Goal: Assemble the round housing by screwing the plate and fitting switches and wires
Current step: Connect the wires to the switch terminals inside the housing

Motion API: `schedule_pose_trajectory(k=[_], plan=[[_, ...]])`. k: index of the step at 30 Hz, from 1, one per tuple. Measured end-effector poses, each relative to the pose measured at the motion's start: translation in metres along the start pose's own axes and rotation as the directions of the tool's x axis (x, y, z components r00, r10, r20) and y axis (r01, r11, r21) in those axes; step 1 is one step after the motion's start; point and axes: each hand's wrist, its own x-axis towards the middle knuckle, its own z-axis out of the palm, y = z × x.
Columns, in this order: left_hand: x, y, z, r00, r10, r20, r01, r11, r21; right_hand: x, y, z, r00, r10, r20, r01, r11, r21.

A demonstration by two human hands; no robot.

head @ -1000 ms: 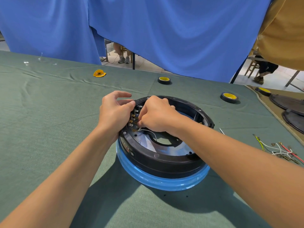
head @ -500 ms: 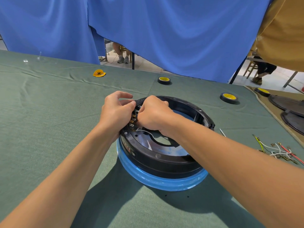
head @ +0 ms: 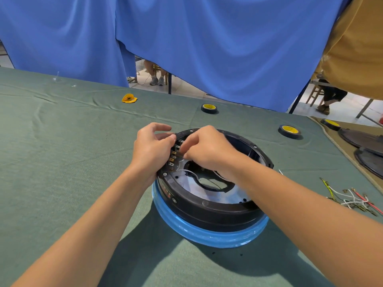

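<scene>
A round black housing (head: pixel 207 210) sits on a green tabletop (head: pixel 62 152). The left hand (head: pixel 152 151) holds its rim; the right hand (head: pixel 209 150) pinches the switches (head: pixel 173 157) inside it.

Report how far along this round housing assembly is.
Done: the silver metal plate sits inside the black round housing, though its screws are too small to confirm. A row of brass-tabbed switches lines the left wall.
In hand: the left hand grips that wall while the right hand appears to pinch a white wire onto a terminal.
Left: the bundle of loose coloured wires at right lies unfitted.
</scene>
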Motion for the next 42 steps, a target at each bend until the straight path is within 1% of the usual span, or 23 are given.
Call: schedule_pose_trajectory(k=[2,3,7,11,15,19,21,27,31,34,36,38,42], plan=[[0.0,0.0,0.0,1.0,-0.003,-0.002,0.003,1.0,0.001,0.001,0.005,-0.005,0.997,0.019,-0.078,-0.019,1.0,-0.006],[0.0,-0.001,0.001,1.0,-0.001,-0.003,0.001,1.0,0.005,0.002,0.007,-0.006,0.996,0.029,-0.083,-0.031,0.999,-0.025],[0.0,0.0,0.001,1.0,-0.004,-0.006,0.004,1.0,0.005,0.004,0.007,-0.001,0.996,0.08,-0.027,-0.081,0.996,-0.037],[-0.001,0.001,0.0,1.0,-0.003,-0.01,0.003,1.0,0.007,0.011,0.004,0.004,0.984,0.179,0.019,-0.18,0.981,0.067],[-0.001,0.001,0.0,1.0,-0.001,-0.012,0.001,1.0,0.01,0.012,0.004,0.001,0.964,0.261,0.042,-0.264,0.959,0.1],[-0.001,0.001,0.0,1.0,-0.001,-0.011,0.001,1.0,0.008,0.014,0.005,0.005,0.956,0.289,0.046,-0.292,0.939,0.182],[-0.001,0.001,-0.001,1.0,-0.006,-0.002,0.006,1.0,0.002,0.015,0.004,0.009,0.948,0.317,0.023,-0.314,0.921,0.232],[0.0,0.001,-0.002,1.0,-0.013,0.02,0.013,1.0,0.006,0.027,0.0,0.021,0.919,0.393,-0.01,-0.376,0.885,0.273],[0.0,0.001,-0.001,1.0,-0.009,0.021,0.009,1.0,0.028,0.031,-0.002,0.025,0.911,0.412,0.002,-0.391,0.863,0.32],[0.0,0.002,-0.001,1.0,-0.02,0.018,0.019,0.999,0.034,0.034,-0.003,0.025,0.913,0.406,0.038,-0.391,0.846,0.364],[0.0,0.001,-0.002,1.0,-0.023,0.016,0.023,0.999,0.029,0.034,-0.002,0.024,0.914,0.403,0.031,-0.393,0.867,0.306],[-0.001,0.001,-0.002,1.0,-0.023,0.018,0.022,1.0,0.012,0.031,0.001,0.02,0.93,0.368,0.006,-0.359,0.906,0.225],[-0.003,0.001,-0.002,1.0,-0.006,0.0,0.006,0.999,0.054,0.018,0.007,0.01,0.98,0.193,-0.043,-0.193,0.981,-0.007]])
